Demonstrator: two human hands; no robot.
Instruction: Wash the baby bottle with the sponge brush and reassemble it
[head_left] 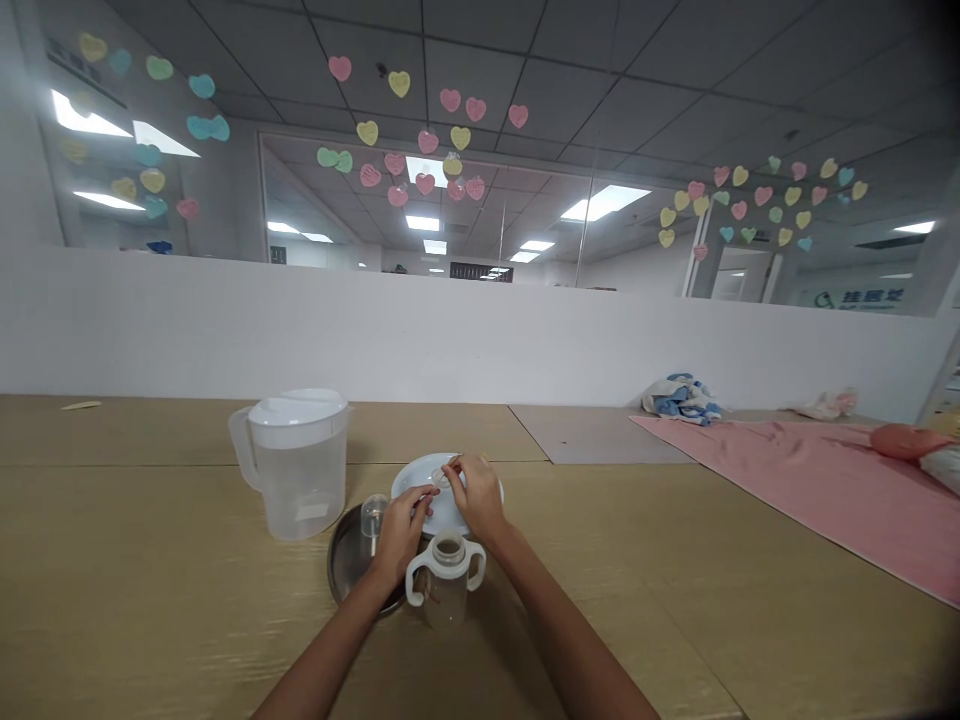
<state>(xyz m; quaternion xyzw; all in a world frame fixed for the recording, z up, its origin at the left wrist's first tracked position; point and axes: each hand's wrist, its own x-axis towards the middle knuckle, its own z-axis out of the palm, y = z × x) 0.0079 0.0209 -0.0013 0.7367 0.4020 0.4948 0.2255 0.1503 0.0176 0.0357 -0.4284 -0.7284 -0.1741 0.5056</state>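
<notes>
My left hand (405,525) and my right hand (476,492) meet above a white plate (405,482). Between their fingertips is a small clear piece (441,479), perhaps a bottle nipple, too small to be sure. Both hands are closed on it, the right from above and the left from below. Just below my wrists a clear baby bottle (448,590) with two white handles stands upright, its neck uncovered. To the left, a clear cap (373,516) sits on a round dark metal tray (346,570), partly hidden by my left hand and forearm.
A lidded clear plastic pitcher (298,470) stands left of the tray. On the right a pink cloth (810,480) covers part of the brown table (165,600). A crumpled blue-and-white cloth (682,398) lies by the low white wall (450,340) at the back.
</notes>
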